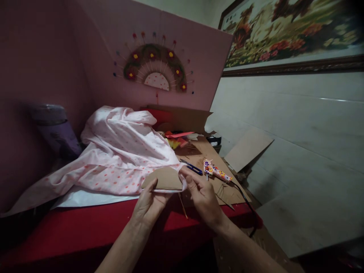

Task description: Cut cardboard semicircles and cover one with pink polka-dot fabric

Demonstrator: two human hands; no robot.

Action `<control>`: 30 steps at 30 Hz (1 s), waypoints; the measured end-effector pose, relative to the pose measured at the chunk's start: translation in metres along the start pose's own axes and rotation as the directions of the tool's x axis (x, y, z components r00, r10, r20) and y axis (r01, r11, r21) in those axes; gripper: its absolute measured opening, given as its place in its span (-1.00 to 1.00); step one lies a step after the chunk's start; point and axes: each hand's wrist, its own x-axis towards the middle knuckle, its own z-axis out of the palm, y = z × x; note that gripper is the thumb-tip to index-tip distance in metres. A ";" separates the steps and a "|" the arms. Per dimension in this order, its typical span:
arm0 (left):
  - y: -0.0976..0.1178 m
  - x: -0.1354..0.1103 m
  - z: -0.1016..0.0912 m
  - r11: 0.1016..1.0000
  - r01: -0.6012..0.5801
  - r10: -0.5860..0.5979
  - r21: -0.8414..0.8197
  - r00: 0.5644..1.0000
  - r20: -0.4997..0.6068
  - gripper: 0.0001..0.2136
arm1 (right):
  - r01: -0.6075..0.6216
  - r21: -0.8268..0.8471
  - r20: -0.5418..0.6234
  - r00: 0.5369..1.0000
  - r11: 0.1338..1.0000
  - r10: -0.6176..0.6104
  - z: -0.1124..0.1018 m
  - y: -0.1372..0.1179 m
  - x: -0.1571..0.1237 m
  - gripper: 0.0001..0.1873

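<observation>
A half-round piece of brown cardboard is held up over the front of the table. My left hand grips its lower left edge, thumb on top and fingers underneath. At its right end, my right hand pinches a bit of pink dotted fabric against the corner. More of that fabric lies in a large heap behind and to the left. To the right of the cardboard are dark blue thread snips and a flower-patterned glue gun with a black cord.
The table has a red cloth and a cardboard sheet on it. Red and yellow scraps lie at the back. A purple cylinder stands at left. A half-round flowered decoration hangs on the pink board behind.
</observation>
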 end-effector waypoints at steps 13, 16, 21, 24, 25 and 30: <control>0.002 0.011 -0.015 0.992 0.126 -0.124 -0.025 0.989 0.076 -0.56 | 0.521 -0.642 0.181 0.816 0.562 -0.550 0.016 0.008 -0.028 -0.65; 0.001 0.010 -0.015 0.990 0.144 -0.142 -0.010 0.986 0.085 -0.57 | 0.535 -0.672 0.194 0.794 0.512 -0.576 0.017 0.009 -0.030 -0.67; 0.000 0.006 -0.008 0.998 0.059 -0.059 -0.009 0.997 0.045 -0.59 | 0.471 -0.737 0.139 0.808 0.485 -0.573 0.013 0.015 -0.032 -0.68; 0.000 0.003 -0.003 1.000 -0.013 0.013 -0.003 1.000 -0.008 -0.60 | 0.263 -0.812 0.010 0.899 0.521 -0.437 0.005 0.024 -0.032 -0.75; 0.000 0.002 -0.002 1.000 -0.024 0.024 -0.002 1.000 -0.018 -0.60 | 0.199 -0.822 -0.022 0.925 0.534 -0.378 0.002 0.027 -0.032 -0.75; -0.001 0.001 -0.002 0.999 -0.046 0.046 -0.006 0.999 -0.022 -0.62 | 0.065 -0.681 -0.154 0.961 0.729 -0.230 -0.009 0.033 -0.026 -0.74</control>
